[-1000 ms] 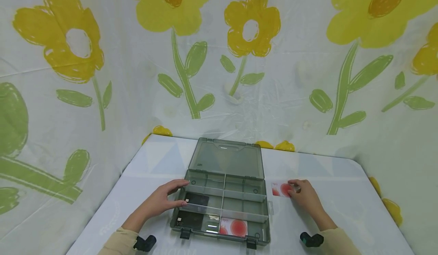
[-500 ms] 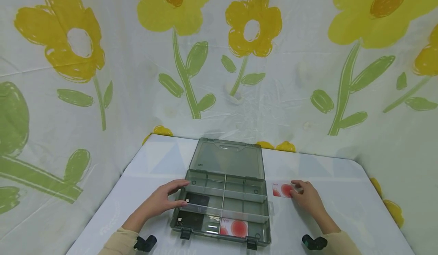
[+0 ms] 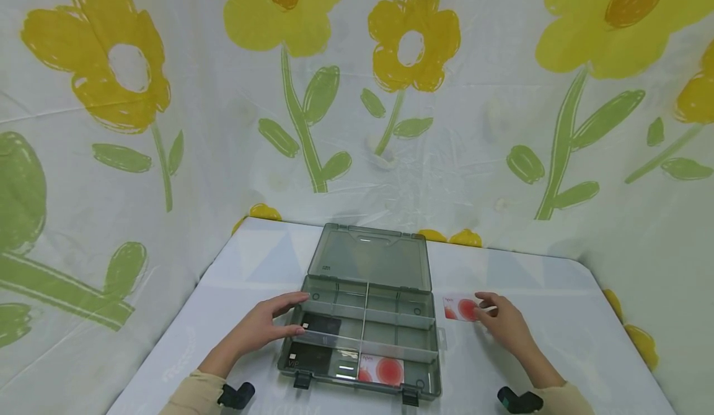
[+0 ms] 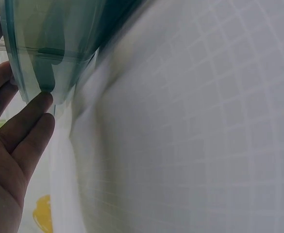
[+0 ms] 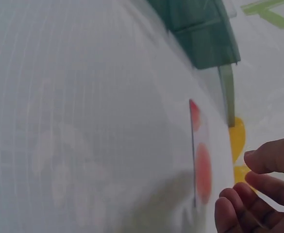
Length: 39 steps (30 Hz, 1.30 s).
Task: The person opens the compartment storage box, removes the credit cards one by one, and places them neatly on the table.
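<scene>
A grey translucent compartment box (image 3: 398,336) lies with its lid folded back in the head view. Two black cards, one a VIP card (image 3: 310,358), lie in its left compartments, and a white card with red circles (image 3: 382,370) in the front right one. My left hand (image 3: 262,325) rests at the box's left rim, fingers and thumb spread; in the left wrist view its fingertips meet the side wall. A similar red-and-white card (image 3: 460,308) lies flat on the table right of the box. My right hand (image 3: 502,323) hovers at its right edge, fingers loosely bent, thumb apart from them.
The folded-back lid (image 3: 370,255) reaches toward the back edge of the white table (image 3: 223,291). A small clear tab (image 3: 442,339) sticks out from the box's right side. Flower-printed curtains (image 3: 446,173) enclose the back and sides.
My right hand has shifted slightly right, its fingertips drawing back toward the card's right edge. The card, the box and my left hand stay in place.
</scene>
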Available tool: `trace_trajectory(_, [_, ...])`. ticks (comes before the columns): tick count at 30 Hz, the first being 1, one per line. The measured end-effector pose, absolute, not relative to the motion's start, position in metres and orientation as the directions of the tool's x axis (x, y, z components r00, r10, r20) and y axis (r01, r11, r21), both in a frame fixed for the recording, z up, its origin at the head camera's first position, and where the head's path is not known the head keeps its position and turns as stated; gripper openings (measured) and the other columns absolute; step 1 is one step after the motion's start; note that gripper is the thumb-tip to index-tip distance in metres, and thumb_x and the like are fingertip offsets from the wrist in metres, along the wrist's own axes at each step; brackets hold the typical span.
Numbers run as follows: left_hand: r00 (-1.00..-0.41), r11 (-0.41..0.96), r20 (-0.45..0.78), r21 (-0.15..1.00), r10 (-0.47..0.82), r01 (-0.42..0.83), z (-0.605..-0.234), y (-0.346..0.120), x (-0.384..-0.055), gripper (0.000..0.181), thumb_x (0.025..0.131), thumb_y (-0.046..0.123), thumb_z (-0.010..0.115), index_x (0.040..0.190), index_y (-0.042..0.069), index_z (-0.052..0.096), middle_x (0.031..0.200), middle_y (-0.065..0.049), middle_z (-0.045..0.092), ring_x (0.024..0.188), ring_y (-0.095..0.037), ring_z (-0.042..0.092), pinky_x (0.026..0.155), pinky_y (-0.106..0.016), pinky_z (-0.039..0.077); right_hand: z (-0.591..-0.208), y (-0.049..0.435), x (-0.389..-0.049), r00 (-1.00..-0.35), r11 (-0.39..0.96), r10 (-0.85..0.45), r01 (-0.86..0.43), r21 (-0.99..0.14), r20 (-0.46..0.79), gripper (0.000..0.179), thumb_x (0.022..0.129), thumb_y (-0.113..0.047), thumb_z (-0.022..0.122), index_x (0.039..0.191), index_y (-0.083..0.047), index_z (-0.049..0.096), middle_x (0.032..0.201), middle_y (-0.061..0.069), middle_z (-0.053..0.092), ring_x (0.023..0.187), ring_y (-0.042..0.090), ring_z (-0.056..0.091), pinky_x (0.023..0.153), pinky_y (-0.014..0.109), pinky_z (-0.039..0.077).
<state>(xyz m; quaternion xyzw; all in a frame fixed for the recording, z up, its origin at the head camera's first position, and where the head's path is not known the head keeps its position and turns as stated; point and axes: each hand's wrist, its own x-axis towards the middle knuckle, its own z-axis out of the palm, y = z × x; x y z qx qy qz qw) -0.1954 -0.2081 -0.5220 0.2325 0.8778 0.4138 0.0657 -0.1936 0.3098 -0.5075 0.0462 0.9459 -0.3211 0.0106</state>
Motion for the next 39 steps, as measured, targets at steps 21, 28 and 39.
trace_trajectory(21, [-0.887,0.558,0.049,0.761,0.46,0.331,-0.519,-0.208,-0.194,0.073,0.088,0.047,0.077,0.149,0.014,0.053,0.155,-0.011,0.047,0.137,-0.04,0.049,0.11,-0.055,0.046,-0.461,0.259,-0.165,-0.982,0.564,-0.151,0.007,-0.826,-0.112,0.043,0.101,-0.018,0.066,0.137,0.003,0.057,0.108,0.01,0.066,0.089,0.019,0.066,0.072,0.029,0.062])
trace_trajectory(28, [-0.887,0.556,0.048,0.764,0.459,0.328,-0.521,-0.208,-0.194,0.073,0.088,0.046,0.077,0.15,0.014,0.053,0.155,-0.012,0.048,0.137,-0.041,0.049,0.11,-0.055,0.046,-0.449,0.244,-0.152,-0.94,0.483,-0.288,0.025,-0.875,-0.185,0.048,0.101,-0.022,0.066,0.137,0.008,0.055,0.112,0.013,0.064,0.094,0.024,0.065,0.077,0.032,0.063])
trace_trajectory(39, [-0.888,0.555,0.045,0.766,0.458,0.325,-0.52,-0.207,-0.194,0.073,0.088,0.046,0.077,0.15,0.013,0.053,0.155,-0.013,0.047,0.137,-0.041,0.049,0.111,-0.056,0.045,-0.448,0.224,-0.14,-0.804,0.37,-0.492,0.154,-0.916,-0.334,0.044,0.104,-0.021,0.061,0.131,0.013,0.058,0.117,0.018,0.069,0.098,0.034,0.068,0.089,0.044,0.063])
